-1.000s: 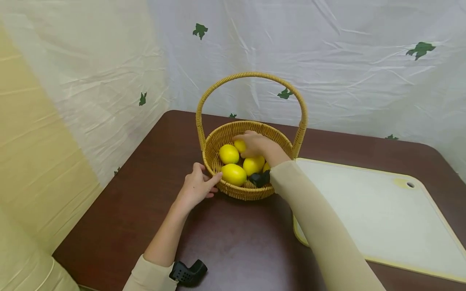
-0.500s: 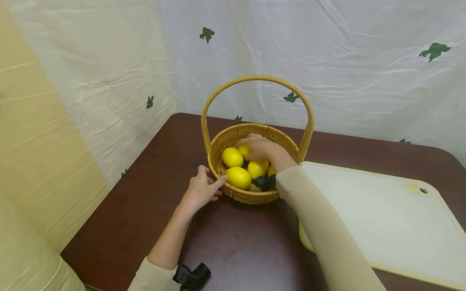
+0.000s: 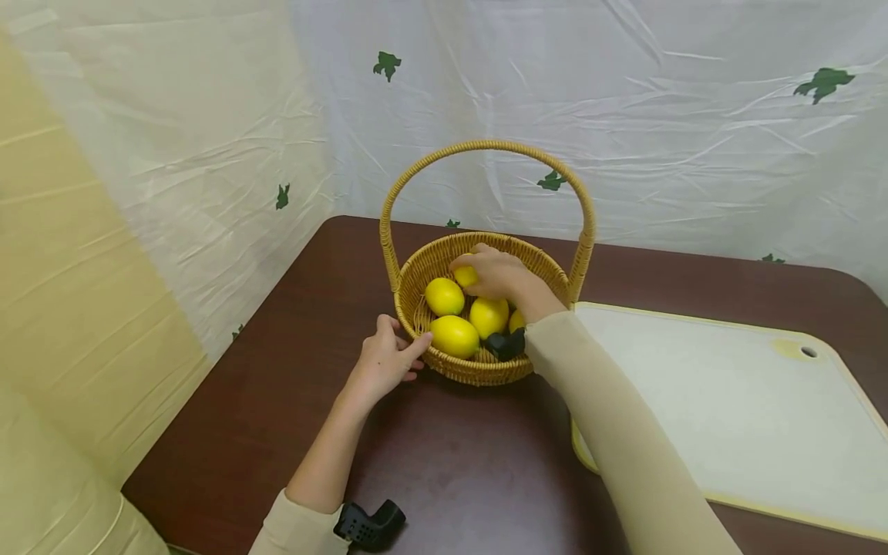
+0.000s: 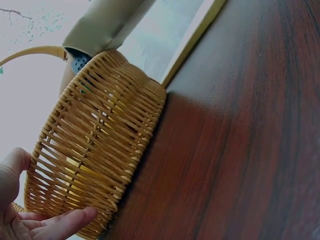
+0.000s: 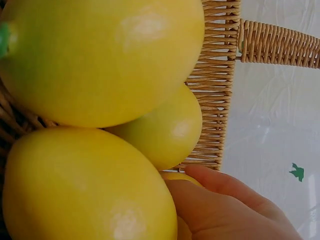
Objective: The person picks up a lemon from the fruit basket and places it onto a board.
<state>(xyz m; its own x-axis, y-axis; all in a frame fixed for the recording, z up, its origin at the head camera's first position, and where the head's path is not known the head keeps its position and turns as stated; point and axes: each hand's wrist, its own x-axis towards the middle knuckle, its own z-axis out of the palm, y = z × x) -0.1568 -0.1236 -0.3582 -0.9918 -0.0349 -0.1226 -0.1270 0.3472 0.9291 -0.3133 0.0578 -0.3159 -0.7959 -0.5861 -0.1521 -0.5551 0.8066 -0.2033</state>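
Observation:
A round wicker basket (image 3: 479, 375) with a tall arched handle holds several yellow lemons (image 3: 454, 337). My left hand (image 3: 385, 358) grips its near left side, thumb at the rim; in the left wrist view that hand (image 4: 47, 222) has its fingers against the woven wall (image 4: 95, 135). Inside the basket, my right hand (image 3: 496, 274) curls round a lemon (image 3: 465, 275) towards the back, its fingers partly hiding it. Large lemons (image 5: 90, 185) fill the right wrist view, where my right hand (image 5: 235, 210) covers most of the held one.
A white board (image 3: 714, 401) with a yellow edge lies right of the basket on the dark brown table (image 3: 277, 370). Pale sheeting (image 3: 444, 92) with green leaf shapes hangs behind and to the left. The right forearm crosses over the board's left edge.
My right hand and the lemon in it are slightly higher towards the basket's back. The left hand keeps its place at the basket. The head view has shifted a little.

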